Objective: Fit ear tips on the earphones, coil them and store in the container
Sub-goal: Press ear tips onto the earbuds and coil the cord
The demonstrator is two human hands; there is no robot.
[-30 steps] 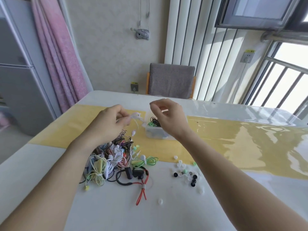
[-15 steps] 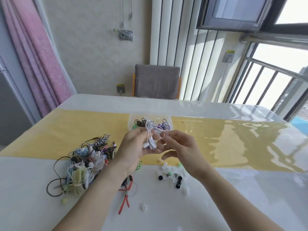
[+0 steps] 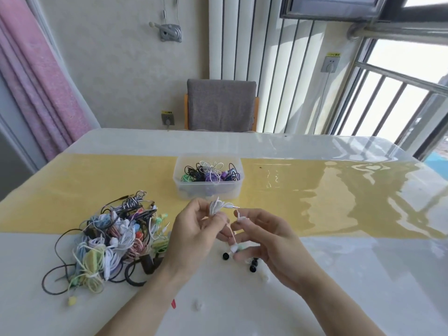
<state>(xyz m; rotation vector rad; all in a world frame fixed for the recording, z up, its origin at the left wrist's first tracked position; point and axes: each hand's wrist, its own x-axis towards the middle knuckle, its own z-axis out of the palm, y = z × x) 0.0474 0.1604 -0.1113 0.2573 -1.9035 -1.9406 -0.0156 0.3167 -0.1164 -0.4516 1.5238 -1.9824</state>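
Nearest, on the white table (image 3: 363,275), a single pale ear tip (image 3: 197,304) lies by itself between the two forearms. Just above it the left hand (image 3: 194,235) pinches a bunched coil of white earphones (image 3: 216,207) between thumb and fingertips, the loops standing up out of the grip and a plug end poking out toward the right. The right hand (image 3: 269,241) has its fingers curled and pinches a strand of the same white cable, which runs down between the two hands to an earbud near its lower fingers. Under and around the right hand a scatter of loose ear tips (image 3: 252,265), black, white and greenish, rests on the table. To the left sits a tangled pile of earphones (image 3: 114,238) in many colours, with black cable loops trailing out of it toward the near edge. Beyond the hands, on the yellow runner (image 3: 84,190), stands a clear plastic container (image 3: 208,190) holding coiled earphones in black, white, purple and green. Farther back, a grey chair (image 3: 221,104) faces the table's far edge, with a pink curtain (image 3: 41,76) to the left.
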